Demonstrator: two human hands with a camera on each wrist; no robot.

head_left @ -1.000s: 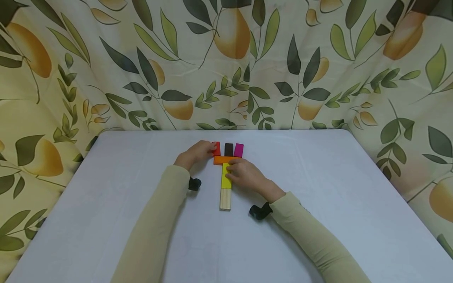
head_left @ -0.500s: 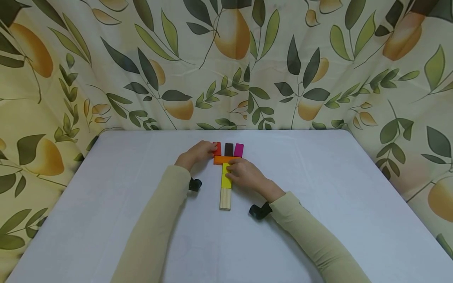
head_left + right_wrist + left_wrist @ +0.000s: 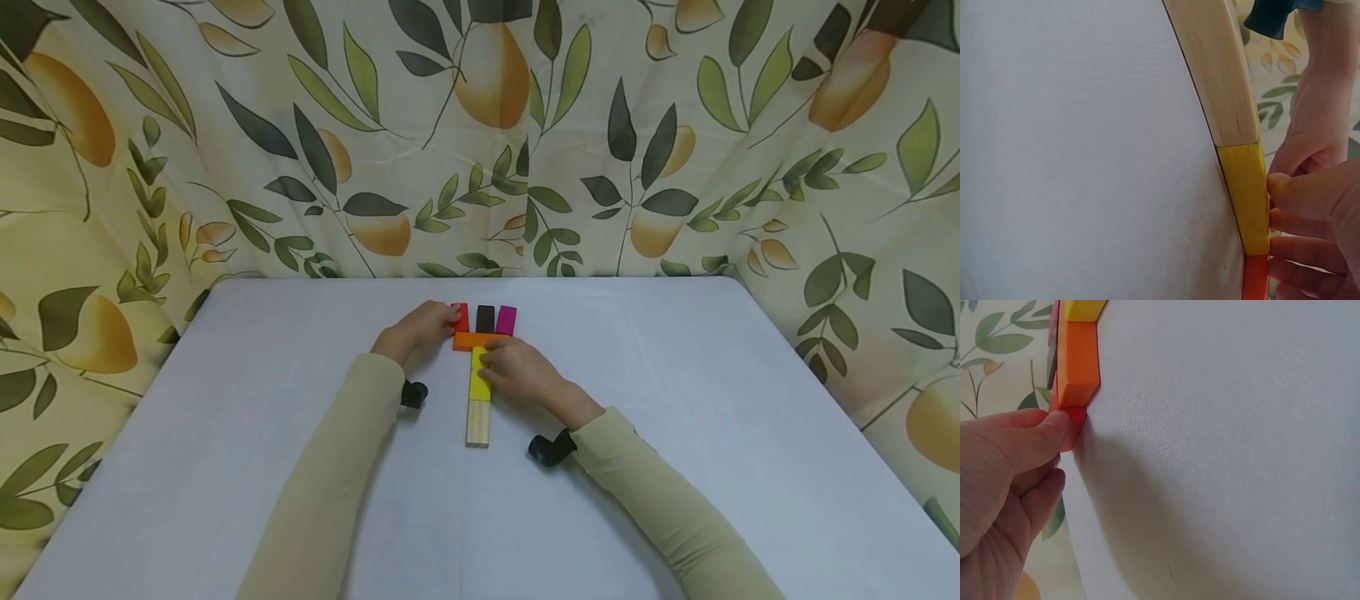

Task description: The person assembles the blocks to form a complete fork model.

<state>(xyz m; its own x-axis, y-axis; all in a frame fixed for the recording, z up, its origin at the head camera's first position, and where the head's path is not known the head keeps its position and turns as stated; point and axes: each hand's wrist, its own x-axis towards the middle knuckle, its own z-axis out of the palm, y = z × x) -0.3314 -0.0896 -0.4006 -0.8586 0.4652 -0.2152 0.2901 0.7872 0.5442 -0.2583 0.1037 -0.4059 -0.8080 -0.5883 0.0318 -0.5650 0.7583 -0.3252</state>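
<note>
My left hand (image 3: 417, 329) pinches a red block (image 3: 462, 317) between thumb and fingers; in the left wrist view that red block (image 3: 1075, 427) meets the end of an orange block (image 3: 1081, 359). In the head view the orange block (image 3: 468, 341) lies crosswise. My right hand (image 3: 527, 372) rests its fingertips on the yellow block (image 3: 477, 385) and near the orange one. The right wrist view shows the thumb and fingers along the top edge of the yellow block (image 3: 1246, 200). A plain wood block (image 3: 477, 425) continues the line from the yellow block's near end.
Beyond the orange block stand a dark brown block (image 3: 485, 318) and a magenta block (image 3: 507, 320), with gaps between them. A white cloth (image 3: 637, 350) covers the table. Fruit-patterned fabric (image 3: 480, 192) hangs behind. Black wrist cameras (image 3: 552, 448) sit below both wrists.
The left hand has shifted very slightly right with the red block. The right hand and the other blocks stay in place.
</note>
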